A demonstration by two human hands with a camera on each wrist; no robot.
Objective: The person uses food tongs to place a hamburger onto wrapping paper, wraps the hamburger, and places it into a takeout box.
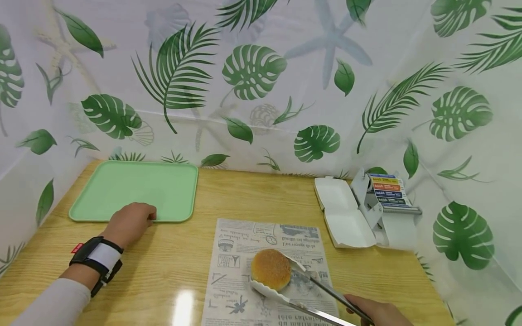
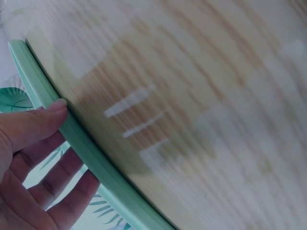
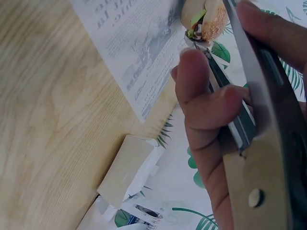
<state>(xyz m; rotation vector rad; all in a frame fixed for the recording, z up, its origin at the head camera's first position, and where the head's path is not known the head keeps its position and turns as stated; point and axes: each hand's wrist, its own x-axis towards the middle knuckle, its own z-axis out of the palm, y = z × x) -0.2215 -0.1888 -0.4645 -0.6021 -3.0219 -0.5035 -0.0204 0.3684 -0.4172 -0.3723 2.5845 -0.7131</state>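
Observation:
A pale green tray [image 1: 134, 181] lies at the back left of the wooden table. My left hand [image 1: 130, 224] is at its front edge, thumb and fingers pinching the rim in the left wrist view. On a sheet of newsprint-style paper [image 1: 228, 271] sits a burger with a browned bun [image 1: 271, 269]; green leaf and filling show at its side in the right wrist view. My right hand [image 1: 377, 312] grips metal tongs [image 1: 332, 292], whose scalloped ends lie on either side of the burger. Whether both tips press the bun, I cannot tell.
An unfolded white takeaway box [image 1: 350, 226] lies at the back right. Beside it stands a metal dispenser [image 1: 389, 190] with colourful labelled strips and a white sheet hanging down. A leaf-patterned cloth [image 1: 253, 113] closes off the back and sides.

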